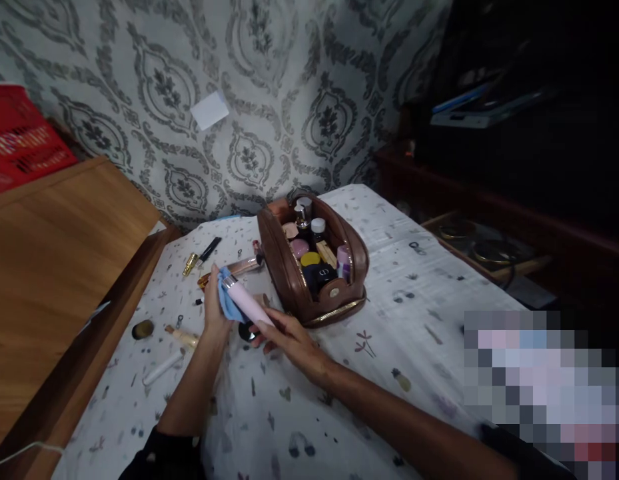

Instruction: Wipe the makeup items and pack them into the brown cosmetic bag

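My right hand (296,343) is closed around the lower end of a slim pale-pink bottle (249,303) with a silver band near its top. A blue cloth (229,305) is gripped in my left hand (216,303) and pressed against the bottle's silver end. Just beyond my hands stands an unzipped brown toiletry bag (284,263), packed with several bottles, jars and tubes. Among them are a yellow-topped jar (310,259) and a white-capped bottle (318,225). Partly under my right hand is a round black item (248,331).
On the patterned tablecloth (384,267) lie a gold tube (190,264), a black tube (210,249), a brush (182,335), a white stick (163,367) and a round dark item (142,329). A wooden cabinet (64,267) borders the left; an open drawer (489,257) is at right.
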{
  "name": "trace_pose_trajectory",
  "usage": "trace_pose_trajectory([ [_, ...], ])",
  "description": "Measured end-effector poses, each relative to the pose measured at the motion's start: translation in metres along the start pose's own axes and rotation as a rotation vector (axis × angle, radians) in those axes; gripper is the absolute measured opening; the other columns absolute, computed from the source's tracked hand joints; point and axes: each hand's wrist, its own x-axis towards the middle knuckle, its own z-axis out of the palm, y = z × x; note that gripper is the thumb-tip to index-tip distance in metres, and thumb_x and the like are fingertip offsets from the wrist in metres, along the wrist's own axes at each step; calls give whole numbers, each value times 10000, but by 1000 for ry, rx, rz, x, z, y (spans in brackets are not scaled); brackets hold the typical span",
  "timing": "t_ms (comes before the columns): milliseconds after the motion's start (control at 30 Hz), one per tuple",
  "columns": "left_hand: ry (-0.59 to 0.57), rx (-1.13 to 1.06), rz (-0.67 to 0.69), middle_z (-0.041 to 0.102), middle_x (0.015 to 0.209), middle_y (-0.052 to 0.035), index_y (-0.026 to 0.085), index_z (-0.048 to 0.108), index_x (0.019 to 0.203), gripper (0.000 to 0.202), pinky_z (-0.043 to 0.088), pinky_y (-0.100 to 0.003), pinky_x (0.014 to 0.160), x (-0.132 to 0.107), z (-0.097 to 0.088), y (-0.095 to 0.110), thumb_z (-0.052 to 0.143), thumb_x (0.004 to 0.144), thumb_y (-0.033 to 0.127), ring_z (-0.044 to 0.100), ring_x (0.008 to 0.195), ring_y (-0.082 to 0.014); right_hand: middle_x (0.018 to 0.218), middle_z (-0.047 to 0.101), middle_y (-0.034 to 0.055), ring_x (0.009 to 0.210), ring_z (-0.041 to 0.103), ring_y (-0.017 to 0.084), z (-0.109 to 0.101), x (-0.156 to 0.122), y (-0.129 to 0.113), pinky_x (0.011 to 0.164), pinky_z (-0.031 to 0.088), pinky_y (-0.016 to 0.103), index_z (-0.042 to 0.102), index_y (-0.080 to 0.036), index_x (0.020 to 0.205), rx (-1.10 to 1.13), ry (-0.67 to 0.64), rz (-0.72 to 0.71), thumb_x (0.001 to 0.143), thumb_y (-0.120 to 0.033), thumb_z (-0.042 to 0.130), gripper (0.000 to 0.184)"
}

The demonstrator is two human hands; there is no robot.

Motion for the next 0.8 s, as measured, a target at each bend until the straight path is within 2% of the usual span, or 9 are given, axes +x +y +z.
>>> trace_pose_trajectory([
  [133, 27, -40, -80, 611, 632, 21, 171, 596, 781, 627, 429, -230, 469, -16, 9, -14, 601, 716, 795, 537, 482, -105, 1025, 661, 86, 773, 669, 161, 1, 0, -1, 609, 512, 256, 593, -145, 1263, 14, 23, 3, 845, -684, 570, 683],
  [200, 0, 15, -48, 670, 746, -24, 157, 646, 896, 681, 467, -240, 517, -28, 11, -21, 555, 739, 813, 604, 574, -131, 1003, 651, 79, 754, 656, 161, 1, 0, -2, 627, 525, 274, 591, -144, 1262, -33, 54, -31, 866, -688, 534, 675],
  [300, -38, 189, 85, 701, 947, -48, 197, 659, 1064, 617, 495, -228, 598, -45, 8, -28, 685, 724, 711, 656, 748, -152, 984, 650, 70, 789, 628, 176, 0, -1, -4, 685, 543, 304, 590, -158, 1279, -151, 111, -90, 921, -646, 474, 616],
  [367, -36, 259, 126, 700, 993, -39, 228, 648, 1113, 579, 497, -220, 621, -53, 6, -29, 766, 702, 618, 657, 784, -148, 1008, 658, 69, 848, 616, 193, 1, -2, -5, 730, 544, 316, 581, -176, 1305, -233, 132, -141, 954, -592, 451, 559],
  [433, -33, 231, 110, 692, 874, -12, 220, 652, 1059, 545, 484, -220, 584, -56, 6, -28, 779, 689, 599, 633, 701, -133, 1023, 664, 66, 890, 615, 207, 3, -5, -7, 767, 539, 325, 587, -199, 1307, -300, 139, -187, 974, -534, 447, 493],
  [533, 19, 149, 77, 631, 684, 33, 188, 650, 885, 535, 438, -209, 498, -54, 8, -24, 773, 643, 648, 560, 566, -103, 974, 667, 61, 921, 619, 224, 6, -9, -7, 820, 522, 343, 626, -214, 1232, -395, 143, -233, 985, -442, 455, 377],
  [633, 121, 143, 71, 605, 647, 47, 177, 637, 810, 561, 424, -199, 483, -51, 8, -20, 777, 601, 678, 536, 545, -91, 947, 653, 70, 931, 612, 232, 9, -10, -5, 872, 495, 368, 640, -189, 1086, -507, 137, -259, 971, -362, 471, 267],
  [800, 162, 152, 47, 529, 553, 64, 163, 606, 718, 612, 371, -202, 436, -51, 8, -16, 782, 533, 719, 489, 487, -83, 930, 636, 74, 892, 591, 221, 8, -11, -2, 840, 477, 353, 583, -177, 920, -608, 178, -233, 923, -298, 516, 138],
])
